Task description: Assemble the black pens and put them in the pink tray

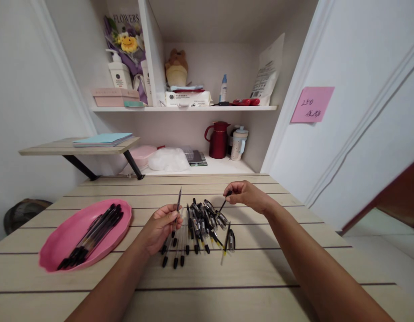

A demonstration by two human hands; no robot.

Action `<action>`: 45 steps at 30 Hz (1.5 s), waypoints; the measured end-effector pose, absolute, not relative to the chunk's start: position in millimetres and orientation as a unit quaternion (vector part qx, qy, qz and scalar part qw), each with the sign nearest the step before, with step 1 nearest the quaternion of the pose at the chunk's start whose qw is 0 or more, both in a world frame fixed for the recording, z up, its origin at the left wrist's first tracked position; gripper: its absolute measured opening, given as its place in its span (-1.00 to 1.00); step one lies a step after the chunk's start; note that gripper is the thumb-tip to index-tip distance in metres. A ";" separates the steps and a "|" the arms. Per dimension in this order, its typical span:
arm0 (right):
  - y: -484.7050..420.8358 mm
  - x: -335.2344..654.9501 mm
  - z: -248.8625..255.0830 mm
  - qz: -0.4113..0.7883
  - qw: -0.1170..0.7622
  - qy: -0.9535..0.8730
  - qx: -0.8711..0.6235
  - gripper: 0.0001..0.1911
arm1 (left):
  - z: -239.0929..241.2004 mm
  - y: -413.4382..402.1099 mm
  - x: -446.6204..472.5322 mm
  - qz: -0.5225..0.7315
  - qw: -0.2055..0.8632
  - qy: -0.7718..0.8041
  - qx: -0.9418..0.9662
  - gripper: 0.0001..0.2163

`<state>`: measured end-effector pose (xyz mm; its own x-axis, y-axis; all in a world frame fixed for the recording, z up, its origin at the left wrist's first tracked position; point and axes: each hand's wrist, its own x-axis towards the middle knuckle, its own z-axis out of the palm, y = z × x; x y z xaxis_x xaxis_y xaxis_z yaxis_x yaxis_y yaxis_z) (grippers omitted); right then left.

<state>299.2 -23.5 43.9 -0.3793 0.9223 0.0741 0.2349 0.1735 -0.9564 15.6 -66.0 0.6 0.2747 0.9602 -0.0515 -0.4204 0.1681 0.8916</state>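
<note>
My left hand [165, 223] is closed around an uncapped pen [178, 205], its tip pointing up and its black end down. To the right, my right hand [243, 196] pinches a thin dark pen refill [222, 205], slanting down towards the pile; its lower end is hard to separate from the parts behind. Between the hands lies a heap of clear pen caps [203, 223] with black clips and dark refills. Several clear pen barrels [176, 255] with black ends lie below my left hand. A refill with a yellowish end [225, 248] rests beside a loose cap [231, 240].
At the left, a pink oval tray [121, 210] holds several assembled dark pens [96, 235]. A small raised shelf [42, 146] carries blue-covered paper [103, 139]. Behind the slatted table stand a red jug [218, 141], a light cup [239, 144] and a white plastic bag [168, 159].
</note>
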 end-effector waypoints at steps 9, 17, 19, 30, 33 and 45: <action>-23.0 278.4 35.9 0.569 0.433 -0.588 -0.377 -0.76 | 0.2 -66.5 16.7 0.499 0.694 0.322 0.406 -0.82; -16.6 269.9 23.1 0.487 0.478 -0.578 -0.448 -0.75 | -1.7 -66.6 17.7 0.497 0.700 0.317 0.403 -0.81; -14.5 269.5 19.1 0.464 0.469 -0.586 -0.470 -0.74 | -1.9 -66.5 17.7 0.497 0.701 0.314 0.404 -0.81; -8.3 261.9 -8.2 0.540 0.419 -0.506 -0.527 -0.78 | -0.7 -67.4 18.5 0.492 0.700 0.328 0.400 -0.82; -6.2 261.7 -12.6 0.540 0.433 -0.506 -0.514 -0.79 | -0.1 -68.0 19.1 0.489 0.699 0.330 0.404 -0.82; 0.3 264.4 -18.5 0.480 0.521 -0.496 -0.502 -0.80 | -2.2 -68.4 19.8 0.473 0.703 0.333 0.414 -0.84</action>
